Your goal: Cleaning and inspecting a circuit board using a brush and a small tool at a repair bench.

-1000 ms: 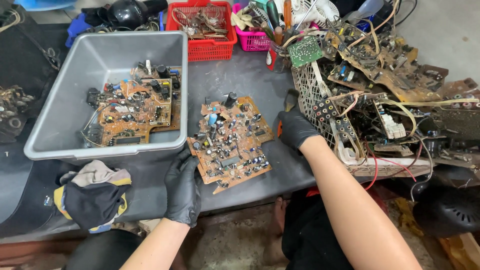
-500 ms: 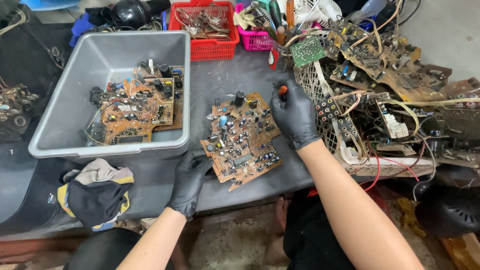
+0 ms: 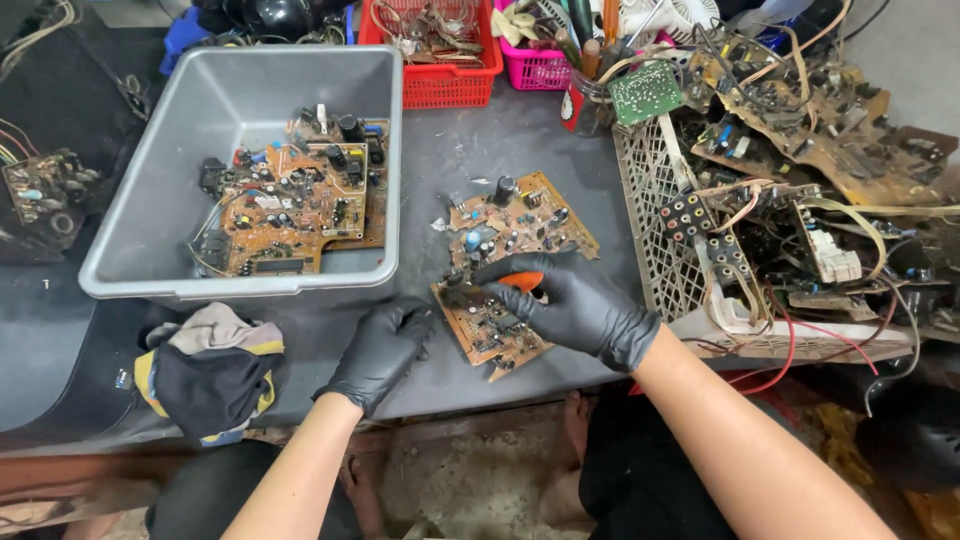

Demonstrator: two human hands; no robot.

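Observation:
A brown circuit board (image 3: 515, 235) full of small parts lies on the dark table in front of me. My right hand (image 3: 570, 300), in a black glove, rests on its near half and grips a tool with an orange handle (image 3: 522, 281), tip pointing left onto the board. My left hand (image 3: 383, 345), also gloved, presses flat on the table at the board's near left corner, holding nothing.
A grey plastic bin (image 3: 150, 270) at the left holds more boards (image 3: 290, 205). A white wire basket (image 3: 650, 210) heaped with boards and cables fills the right. Red (image 3: 445, 80) and pink (image 3: 535, 65) baskets stand at the back. A crumpled cloth (image 3: 210, 365) lies near the front edge.
My right hand came down from the basket side with the orange-handled tool and set it on the board. My left hand slid slightly along the board's near left edge.

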